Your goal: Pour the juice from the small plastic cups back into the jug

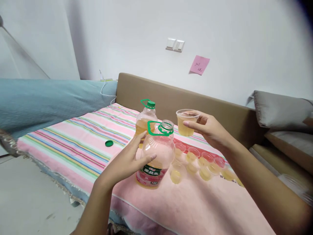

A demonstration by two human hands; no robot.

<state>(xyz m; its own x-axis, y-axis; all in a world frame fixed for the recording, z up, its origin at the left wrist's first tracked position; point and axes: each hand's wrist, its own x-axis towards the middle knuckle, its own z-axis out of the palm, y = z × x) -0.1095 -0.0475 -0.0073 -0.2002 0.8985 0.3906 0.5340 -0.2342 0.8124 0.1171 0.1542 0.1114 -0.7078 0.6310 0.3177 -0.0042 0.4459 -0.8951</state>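
Note:
My left hand wraps round the side of a clear plastic juice bottle, with the thumb in front and the other fingers partly behind. The bottle is uncapped and upright, with a green carry ring at its neck and pale yellow juice in its lower part. To the right of the bottle mouth, my right hand holds up a clear plastic cup of pale yellow juice by its side. Several similar cups with juice stand in rows below the right hand, some hidden by my forearm.
Behind the first bottle stands a second juice bottle with its green cap on. A loose green cap lies on the striped cloth. More clear cups are at the right edge, below grey cushions. A brown headboard runs behind.

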